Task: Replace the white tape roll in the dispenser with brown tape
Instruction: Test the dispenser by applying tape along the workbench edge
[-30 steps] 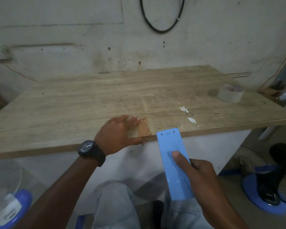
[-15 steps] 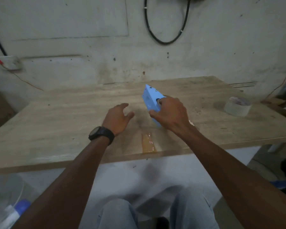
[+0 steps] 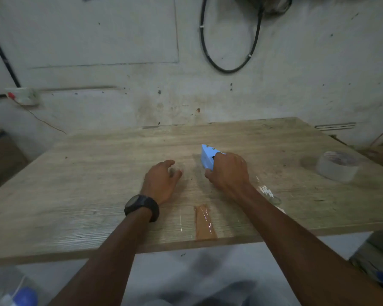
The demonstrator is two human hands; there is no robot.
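A: Your right hand (image 3: 228, 171) has its fingers curled round the blue dispenser (image 3: 207, 159), holding it tilted near the middle of the surface (image 3: 97, 173). I can't tell whether it touches the wood. Your left hand (image 3: 161, 180) lies just beside it, fingers relaxed, holding nothing.

B: The white tape roll (image 3: 337, 165) sits well apart at your right, out of the dispenser. A strip of brown tape (image 3: 205, 221) is stuck at the near edge. I can't see the brown roll itself, because your hand hides the dispenser's inside.

A: That's your first risk: you may count the job done when the roll isn't seated on its hub. Check it before you let go.

B: Second is the cutter. If its toothed edge faces your left hand, one slip of the dispenser drags it across your fingers. I can't tell which way it faces.

A: Third is the loose end. If it drops back onto the roll, you'll have to pick it free.

B: Mind your right forearm too. It passes above the white scraps (image 3: 266, 191), which may stick to you.
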